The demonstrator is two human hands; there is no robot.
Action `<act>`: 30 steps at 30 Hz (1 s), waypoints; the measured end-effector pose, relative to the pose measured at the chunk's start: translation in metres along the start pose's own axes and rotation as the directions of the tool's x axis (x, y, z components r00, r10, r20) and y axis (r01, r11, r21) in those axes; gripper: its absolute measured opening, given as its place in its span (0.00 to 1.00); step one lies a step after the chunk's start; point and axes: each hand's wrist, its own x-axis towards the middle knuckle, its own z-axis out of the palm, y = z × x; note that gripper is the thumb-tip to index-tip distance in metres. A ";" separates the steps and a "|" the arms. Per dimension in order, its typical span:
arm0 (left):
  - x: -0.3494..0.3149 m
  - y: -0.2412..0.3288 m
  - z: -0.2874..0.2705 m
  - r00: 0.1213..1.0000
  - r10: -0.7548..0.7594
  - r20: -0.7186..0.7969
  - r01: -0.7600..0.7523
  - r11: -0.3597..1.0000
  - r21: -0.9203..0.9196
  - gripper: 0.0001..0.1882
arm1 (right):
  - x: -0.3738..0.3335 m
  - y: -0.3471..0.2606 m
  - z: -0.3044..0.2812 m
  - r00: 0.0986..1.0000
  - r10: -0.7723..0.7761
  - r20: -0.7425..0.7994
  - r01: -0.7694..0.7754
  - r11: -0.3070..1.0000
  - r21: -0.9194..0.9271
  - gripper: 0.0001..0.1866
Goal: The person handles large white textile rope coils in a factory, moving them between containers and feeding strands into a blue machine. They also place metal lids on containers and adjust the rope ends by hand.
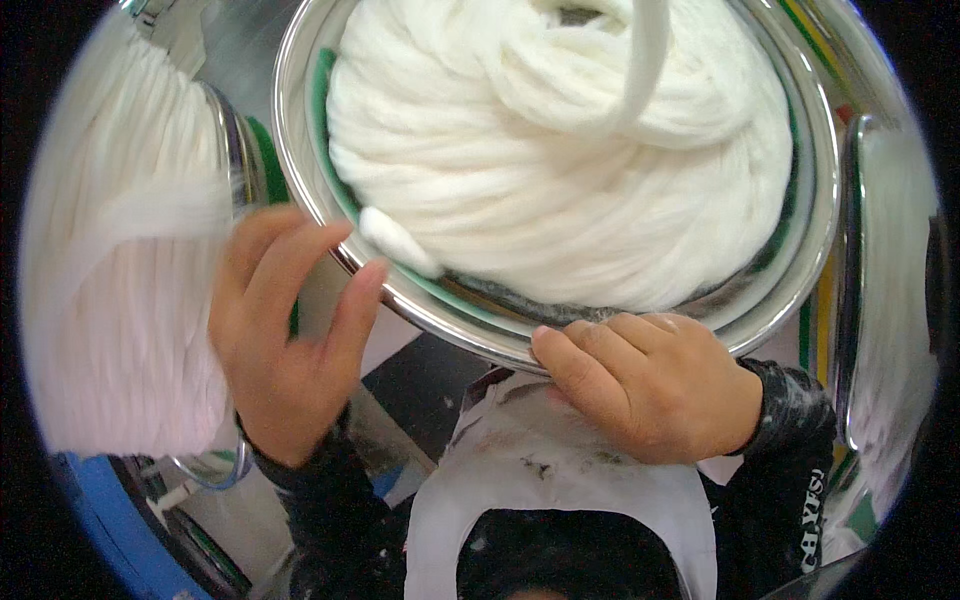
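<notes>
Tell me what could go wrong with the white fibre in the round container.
The white tuft at the coil's edge, near the left hand, might catch on the metal rim or slip down inside it.
The strand rising from the white fibre could drag neighbouring loops into a tangle.
Lint on the right sleeve may shed onto the coil.

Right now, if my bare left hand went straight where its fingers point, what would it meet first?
Probably the shiny, round metal rim, which your left hand overlaps in view. Height is unclear; if above it, the small white fibre tuft just inside comes first.
</notes>
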 end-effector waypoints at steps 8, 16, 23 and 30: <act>0.082 0.010 0.003 0.771 0.157 0.617 -0.332 0.926 0.178 0.18 | -0.021 0.009 0.004 0.996 -0.057 -0.068 0.048 0.992 -0.118 0.19; 0.119 0.021 0.032 0.326 -0.292 0.899 -0.176 0.915 0.362 0.14 | -0.028 0.004 -0.005 0.992 -0.070 -0.107 0.063 0.996 -0.065 0.20; 0.084 -0.001 -0.009 0.784 0.093 0.614 -0.071 0.996 -0.059 0.13 | -0.031 0.001 0.004 0.997 -0.038 -0.064 0.037 0.999 -0.025 0.20; 0.043 -0.017 -0.012 0.926 -0.181 0.330 0.343 0.767 -0.543 0.11 | -0.023 -0.003 0.010 0.996 -0.030 -0.083 0.029 0.999 -0.016 0.20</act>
